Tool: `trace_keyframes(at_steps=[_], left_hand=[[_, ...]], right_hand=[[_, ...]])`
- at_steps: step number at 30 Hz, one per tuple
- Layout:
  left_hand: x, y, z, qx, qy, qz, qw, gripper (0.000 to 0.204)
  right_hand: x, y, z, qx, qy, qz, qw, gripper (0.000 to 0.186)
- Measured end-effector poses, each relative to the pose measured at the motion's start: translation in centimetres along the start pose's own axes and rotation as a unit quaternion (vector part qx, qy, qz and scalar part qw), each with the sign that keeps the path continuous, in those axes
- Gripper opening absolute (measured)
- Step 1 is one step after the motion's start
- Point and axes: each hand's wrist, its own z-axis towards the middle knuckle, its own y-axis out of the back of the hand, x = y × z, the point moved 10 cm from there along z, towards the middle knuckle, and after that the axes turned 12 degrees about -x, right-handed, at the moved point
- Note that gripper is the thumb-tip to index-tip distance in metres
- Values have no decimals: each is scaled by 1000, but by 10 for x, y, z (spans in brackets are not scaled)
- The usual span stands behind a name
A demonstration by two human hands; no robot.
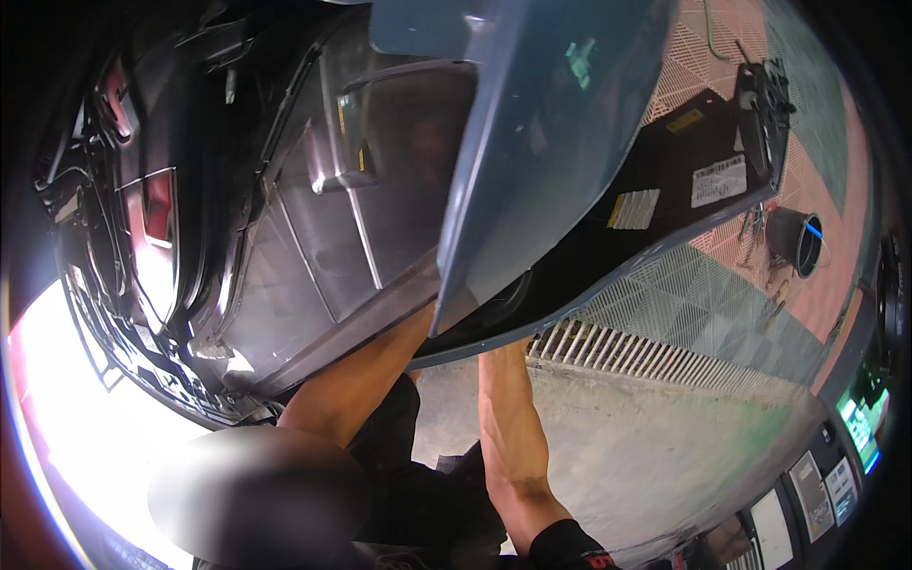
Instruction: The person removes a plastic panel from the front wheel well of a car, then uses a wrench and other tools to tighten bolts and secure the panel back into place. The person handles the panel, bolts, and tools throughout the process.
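A curved blue-grey body panel hangs upright in front of me. Below it and to its right runs a long part with a dark inner face, a large bumper-like shell, bearing pale labels. My left forearm reaches up to the lower edge of these parts, and the hand is hidden behind the panel. Nearer the middle, my right forearm rises to the shell's blue-grey lower rim; its hand is out of sight behind or under that rim. What either hand touches or holds cannot be seen.
A glossy dark vehicle section with ribs and a reddish lens fills the left. On the patterned floor at right stands a black bucket. A slatted drain grate crosses the floor. Near the right edge glows a screen.
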Motion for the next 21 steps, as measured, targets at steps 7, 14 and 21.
trace_keyframes(at_steps=[7,14,21], left_hand=[[33,-17,-12,149,102,-17,983,64],[62,-25,-19,238,182,40,953,64],[24,27,-44,256,269,-44,927,89]], right_hand=[[14,10,-33,-28,-7,-11,1000,84],[17,-47,18,72,-41,43,996,79],[94,38,-2,-33,14,-69,997,80]])
